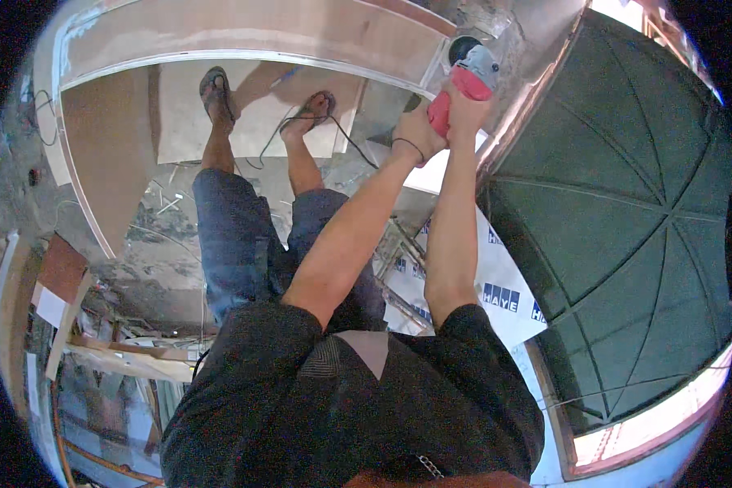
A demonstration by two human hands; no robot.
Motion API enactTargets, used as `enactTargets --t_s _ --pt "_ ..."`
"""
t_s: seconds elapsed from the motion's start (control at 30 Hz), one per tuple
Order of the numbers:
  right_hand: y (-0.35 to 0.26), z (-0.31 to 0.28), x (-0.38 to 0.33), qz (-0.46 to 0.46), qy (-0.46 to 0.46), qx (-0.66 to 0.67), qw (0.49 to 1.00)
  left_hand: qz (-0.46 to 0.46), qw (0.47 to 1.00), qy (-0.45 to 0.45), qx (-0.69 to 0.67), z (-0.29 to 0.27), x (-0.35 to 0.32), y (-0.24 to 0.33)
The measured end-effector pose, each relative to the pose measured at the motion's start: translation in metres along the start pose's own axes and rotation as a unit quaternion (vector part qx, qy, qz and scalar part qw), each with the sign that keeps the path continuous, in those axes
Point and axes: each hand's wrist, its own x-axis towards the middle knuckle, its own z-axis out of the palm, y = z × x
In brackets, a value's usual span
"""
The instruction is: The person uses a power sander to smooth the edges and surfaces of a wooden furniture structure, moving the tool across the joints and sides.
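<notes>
A red and grey angle grinder (pixel 471 80) is held out at the upper right, with its dark round disc (pixel 464 49) at the far end. My left hand (pixel 420 134) is wrapped round the rear of the body, a thin dark band on its wrist. Further forward, my right hand (pixel 466 112) grips the red part near the head. The disc is close to the right end of a long wooden panel (pixel 260 32) with white edging; whether it touches cannot be told. A black cord (pixel 354 145) trails across my foot on a pale board (pixel 187 122).
To the right stands a large dark green panel (pixel 618 203) with raised ribs. A white printed sheet (pixel 496 285) lies beside my right arm. Scraps litter the floor (pixel 167 268) to the left, and timber pieces (pixel 130 350) stack at lower left.
</notes>
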Motion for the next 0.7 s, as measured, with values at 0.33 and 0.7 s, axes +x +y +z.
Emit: enactTargets --t_s 0.33,0.7 --pt "-0.016 0.015 -0.013 0.051 0.041 -0.048 0.997 -0.007 0.995 -0.049 0.092 -0.008 0.014 -0.01" --pt "0.024 0.005 -0.045 0.012 0.013 -0.075 0.997 -0.009 0.999 0.043 -0.003 -0.007 -0.038 -0.026"
